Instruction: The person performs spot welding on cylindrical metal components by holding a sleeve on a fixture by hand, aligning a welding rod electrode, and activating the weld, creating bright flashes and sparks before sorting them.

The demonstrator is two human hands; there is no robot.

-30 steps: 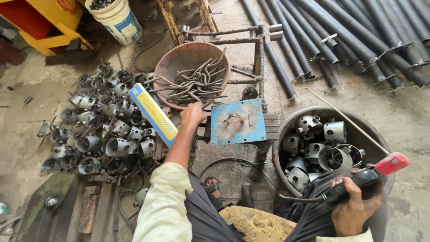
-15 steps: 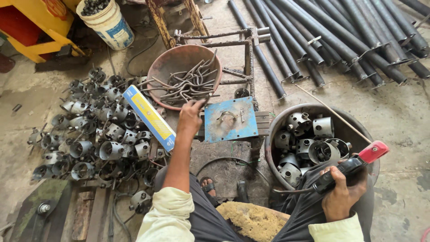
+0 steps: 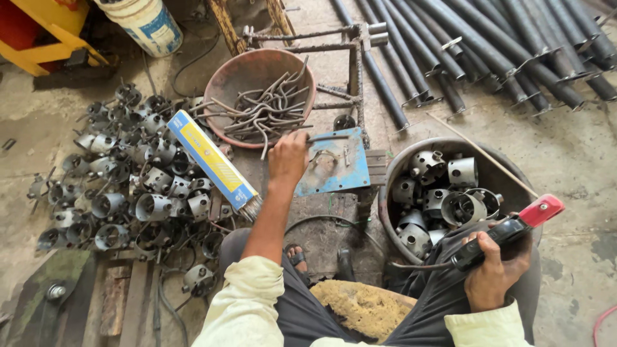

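Nearest, at five o'clock, the right hand (image 3: 493, 277) is closed round a welding holder (image 3: 508, 232) with a red tip, held over the knee and clear of the work. At the centre, the left hand (image 3: 287, 159) is pinched on a bent rod (image 3: 328, 137), whose end is laid on the blue plate (image 3: 335, 168) of the jig. The step in hand is judged to be the placing of the rod on the plate; for the next move, the rod would have to be kept steady and the holder brought across to it.

At three o'clock, a grey tub (image 3: 393, 204) is filled with short steel collars. At twelve o'clock, a rusty basin (image 3: 238, 77) is loaded with more bent rods. At nine o'clock, finished collars (image 3: 128, 186) are heaped on the floor, with an electrode box (image 3: 212, 159) lying at their edge. Farthest, at eleven o'clock, a white bucket (image 3: 149, 27) is seen; its contents cannot be told.
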